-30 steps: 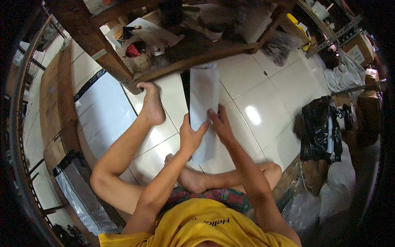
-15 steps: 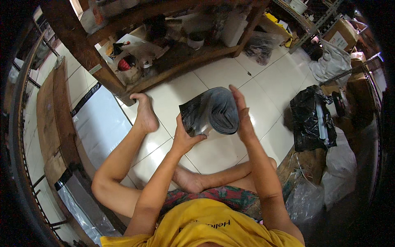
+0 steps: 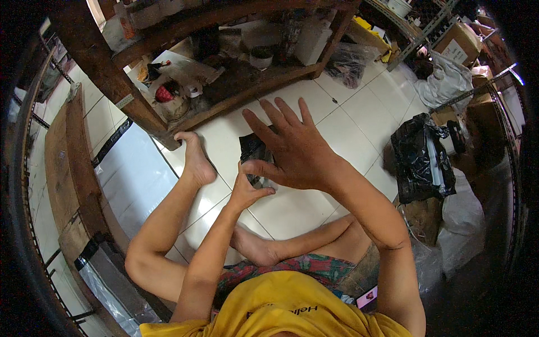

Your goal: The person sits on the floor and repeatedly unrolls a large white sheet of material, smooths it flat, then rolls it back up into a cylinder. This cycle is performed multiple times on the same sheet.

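Right hand (image 3: 297,151) is spreading its fingers (image 3: 269,121) flat and wide, just above the left hand (image 3: 247,191), whose fingers are pinching closed.

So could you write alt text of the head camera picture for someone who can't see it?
A person sitting on a white tiled floor holds a dark crumpled plastic bag in the left hand, with the right hand spread open over it. A cluttered low wooden shelf stands ahead, and a black plastic sack lies to the right.
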The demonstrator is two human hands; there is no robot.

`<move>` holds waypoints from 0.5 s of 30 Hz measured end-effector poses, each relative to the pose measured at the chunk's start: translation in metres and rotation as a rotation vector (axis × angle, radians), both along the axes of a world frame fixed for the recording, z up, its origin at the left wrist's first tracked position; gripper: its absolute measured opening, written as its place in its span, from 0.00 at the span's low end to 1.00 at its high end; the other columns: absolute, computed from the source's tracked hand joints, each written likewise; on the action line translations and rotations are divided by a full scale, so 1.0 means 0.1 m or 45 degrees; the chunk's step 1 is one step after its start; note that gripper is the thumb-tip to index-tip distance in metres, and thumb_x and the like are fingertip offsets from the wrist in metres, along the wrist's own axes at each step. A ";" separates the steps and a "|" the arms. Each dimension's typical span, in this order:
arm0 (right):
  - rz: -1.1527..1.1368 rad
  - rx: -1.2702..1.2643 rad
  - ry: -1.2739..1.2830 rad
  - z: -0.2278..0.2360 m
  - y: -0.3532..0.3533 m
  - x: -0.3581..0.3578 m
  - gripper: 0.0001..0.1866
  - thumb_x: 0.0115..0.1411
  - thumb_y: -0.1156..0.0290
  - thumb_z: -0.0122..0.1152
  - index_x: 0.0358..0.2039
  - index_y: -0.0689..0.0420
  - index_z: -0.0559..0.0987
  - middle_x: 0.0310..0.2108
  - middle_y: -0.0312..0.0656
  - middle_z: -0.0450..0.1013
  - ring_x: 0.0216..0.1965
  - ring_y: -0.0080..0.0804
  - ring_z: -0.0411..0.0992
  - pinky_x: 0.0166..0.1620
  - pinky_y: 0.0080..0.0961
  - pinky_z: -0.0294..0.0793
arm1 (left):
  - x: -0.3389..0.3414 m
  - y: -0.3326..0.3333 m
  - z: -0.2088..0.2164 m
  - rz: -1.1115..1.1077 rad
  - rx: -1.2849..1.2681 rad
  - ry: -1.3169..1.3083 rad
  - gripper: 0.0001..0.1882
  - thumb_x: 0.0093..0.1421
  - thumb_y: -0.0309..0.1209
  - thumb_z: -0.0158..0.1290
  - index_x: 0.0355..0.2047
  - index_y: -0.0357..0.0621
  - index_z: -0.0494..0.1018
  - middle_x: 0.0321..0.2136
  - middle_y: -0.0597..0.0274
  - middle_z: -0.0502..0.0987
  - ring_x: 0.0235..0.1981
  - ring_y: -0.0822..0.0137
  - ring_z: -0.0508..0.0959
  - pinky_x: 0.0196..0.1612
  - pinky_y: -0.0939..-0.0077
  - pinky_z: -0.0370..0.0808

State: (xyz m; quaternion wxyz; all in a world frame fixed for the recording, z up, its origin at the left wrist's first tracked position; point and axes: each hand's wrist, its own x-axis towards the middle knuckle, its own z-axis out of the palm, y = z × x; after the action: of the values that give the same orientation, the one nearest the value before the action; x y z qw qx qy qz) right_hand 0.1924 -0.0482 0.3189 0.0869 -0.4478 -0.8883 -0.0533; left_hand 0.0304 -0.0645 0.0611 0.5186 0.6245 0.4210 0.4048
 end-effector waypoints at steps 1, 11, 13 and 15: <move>0.024 -0.005 0.062 0.02 -0.01 -0.01 0.49 0.62 0.31 0.46 0.70 0.58 0.58 0.66 0.63 0.56 0.68 0.65 0.53 0.68 0.65 0.46 | 0.00 0.01 -0.06 -0.005 -0.033 -0.008 0.59 0.36 0.38 0.79 0.62 0.36 0.53 0.52 0.51 0.74 0.55 0.58 0.73 0.62 0.63 0.65; 0.181 -0.094 0.175 0.04 -0.14 -0.17 0.53 0.58 0.27 0.47 0.72 0.52 0.54 0.69 0.67 0.49 0.70 0.68 0.48 0.69 0.65 0.42 | 0.01 0.13 -0.27 -0.255 -0.013 0.146 0.59 0.39 0.35 0.78 0.65 0.39 0.50 0.54 0.50 0.72 0.57 0.59 0.71 0.63 0.64 0.65; 0.203 -0.049 0.215 0.27 -0.11 -0.14 0.52 0.60 0.29 0.47 0.73 0.53 0.52 0.69 0.67 0.49 0.71 0.68 0.47 0.69 0.65 0.40 | -0.01 0.09 -0.28 -0.262 -0.008 0.154 0.59 0.39 0.35 0.78 0.65 0.40 0.50 0.55 0.50 0.71 0.58 0.59 0.71 0.63 0.64 0.65; 0.158 -0.106 0.158 0.06 -0.03 -0.03 0.51 0.60 0.31 0.49 0.73 0.54 0.52 0.69 0.66 0.49 0.71 0.67 0.46 0.69 0.65 0.40 | -0.01 0.06 -0.25 -0.286 0.006 0.151 0.60 0.39 0.34 0.78 0.66 0.41 0.49 0.55 0.50 0.71 0.58 0.59 0.70 0.63 0.65 0.65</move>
State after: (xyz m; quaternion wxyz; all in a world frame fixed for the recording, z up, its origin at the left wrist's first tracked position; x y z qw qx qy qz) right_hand 0.1899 -0.0515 0.3250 0.1262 -0.3975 -0.9087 0.0169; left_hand 0.0294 -0.0581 0.0360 0.5334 0.6917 0.3773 0.3076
